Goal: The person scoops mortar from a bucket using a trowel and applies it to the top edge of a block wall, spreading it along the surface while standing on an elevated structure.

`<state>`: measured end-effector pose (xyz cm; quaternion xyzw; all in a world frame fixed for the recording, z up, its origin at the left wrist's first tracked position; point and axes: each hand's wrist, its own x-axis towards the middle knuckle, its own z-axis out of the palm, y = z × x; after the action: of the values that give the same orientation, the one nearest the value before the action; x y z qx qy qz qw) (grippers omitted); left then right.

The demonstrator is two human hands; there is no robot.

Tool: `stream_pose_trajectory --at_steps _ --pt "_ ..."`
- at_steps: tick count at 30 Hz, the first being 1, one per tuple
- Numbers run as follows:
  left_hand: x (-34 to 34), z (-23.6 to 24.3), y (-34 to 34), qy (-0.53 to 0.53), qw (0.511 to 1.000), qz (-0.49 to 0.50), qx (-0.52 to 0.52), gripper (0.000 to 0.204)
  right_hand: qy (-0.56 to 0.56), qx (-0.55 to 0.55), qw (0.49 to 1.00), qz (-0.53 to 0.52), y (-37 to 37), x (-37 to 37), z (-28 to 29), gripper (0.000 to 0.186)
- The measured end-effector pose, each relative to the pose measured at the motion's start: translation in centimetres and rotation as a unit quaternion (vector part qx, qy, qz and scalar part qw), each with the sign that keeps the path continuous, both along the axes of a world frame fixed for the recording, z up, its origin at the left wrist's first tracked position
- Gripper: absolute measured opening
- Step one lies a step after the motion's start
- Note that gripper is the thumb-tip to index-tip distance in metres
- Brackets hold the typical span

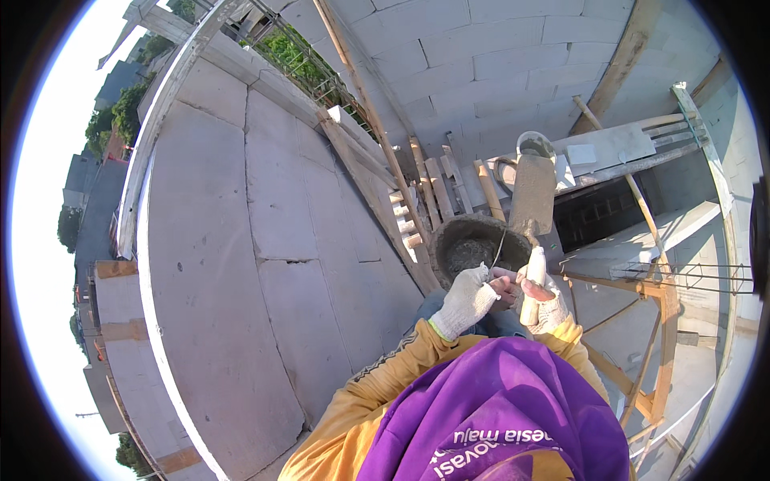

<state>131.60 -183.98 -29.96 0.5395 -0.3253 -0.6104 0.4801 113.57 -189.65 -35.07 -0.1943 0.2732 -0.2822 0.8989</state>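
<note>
My right hand (548, 303), in a pale knitted glove with bare fingertips, grips the light wooden handle of a trowel (532, 192). Its broad rectangular blade, smeared with grey mortar, points away from me. Close beside it, my left hand (467, 302) wears a similar glove, its fingers curled toward the right hand's fingers. Whatever the left fingers pinch, if anything, is hidden. A thin wire-like line (501, 244) rises just beyond them. Under and beyond both hands sits a round dark tub (437, 252) with wet grey mortar inside, partly covered by hands and trowel.
A wall of large pale blocks (216, 240) runs along my left, with a drop outside it. Ahead are wooden sticks (437, 188), a white bucket (536, 144) and a board platform (613, 152). Wooden scaffold framing (667, 345) and a steel rebar cage (698, 276) stand right.
</note>
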Motion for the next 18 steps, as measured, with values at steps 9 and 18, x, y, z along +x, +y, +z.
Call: stream_pose_trajectory --at_steps 9,18 --pt "0.2 -1.0 -8.5 -0.214 0.931 -0.296 0.012 0.025 0.018 0.028 0.987 -0.16 -6.7 1.4 3.2 0.022" --pt "11.9 -6.1 -18.1 -0.42 0.814 -0.395 0.068 0.034 0.386 0.297 0.739 -0.465 -4.7 -3.4 -11.3 0.023"
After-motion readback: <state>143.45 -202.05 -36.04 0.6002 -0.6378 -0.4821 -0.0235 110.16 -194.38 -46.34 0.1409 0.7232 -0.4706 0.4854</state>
